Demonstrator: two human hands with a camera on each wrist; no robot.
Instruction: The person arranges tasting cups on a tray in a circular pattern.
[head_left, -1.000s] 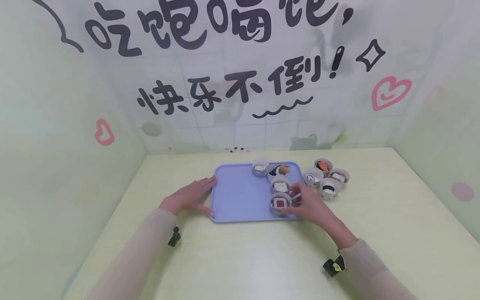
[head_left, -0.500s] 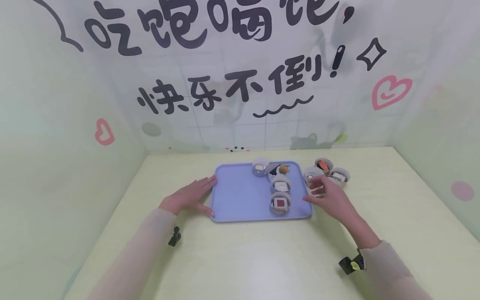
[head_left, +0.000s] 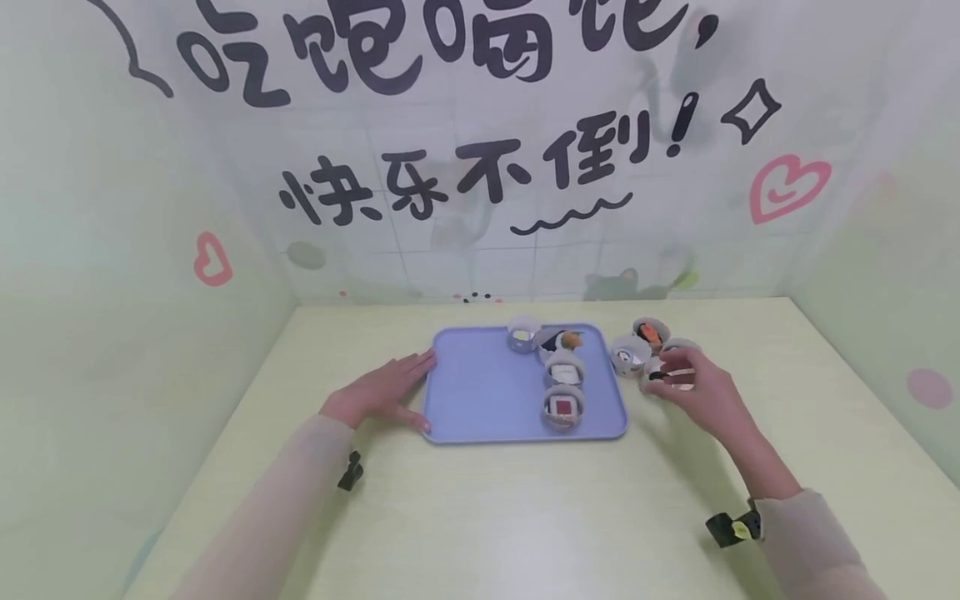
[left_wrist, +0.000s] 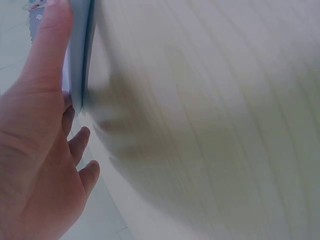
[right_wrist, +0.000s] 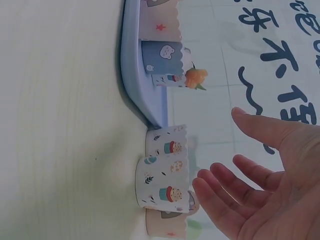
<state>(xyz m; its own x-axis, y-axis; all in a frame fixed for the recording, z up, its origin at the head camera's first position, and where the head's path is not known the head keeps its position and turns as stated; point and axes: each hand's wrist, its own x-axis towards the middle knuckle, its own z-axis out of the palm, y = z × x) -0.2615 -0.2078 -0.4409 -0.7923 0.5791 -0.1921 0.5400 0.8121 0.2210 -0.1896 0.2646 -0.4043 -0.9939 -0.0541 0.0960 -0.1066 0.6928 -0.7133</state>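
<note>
1. Now the right hand [head_left: 701,392] is off the red cup [head_left: 563,408], where it was a second ago, and hangs above the banded cup [head_left: 648,381], outside the tray [head_left: 480,383].
2. Nothing in its grasp, mind: in its wrist view thumb and fingers stand parted, softly bent. Whether a fingertip touches the banded cup, I can't tell.
3. Over to the left hand [head_left: 382,392]: no change there, fingers and thumb spread along the tray's edge on its own side, touching it, grasping nothing.
4. Between the hands lies the tray, its load unchanged and nearer the right hand: red cup, white cup [head_left: 565,375], orange-tipped cup [head_left: 558,343] and, farthest out, yellow-dotted cup [head_left: 523,337].
5. Beneath and beyond the right fingers, off the tray, the banded cup bunches with the salmon cup [head_left: 651,335], the patterned cup [head_left: 630,357] and a pale cup [head_left: 682,344], partly hidden.
6. So, my read: the right hand's work shifts to that outside bunch, while the left seems to steady the tray.
</note>
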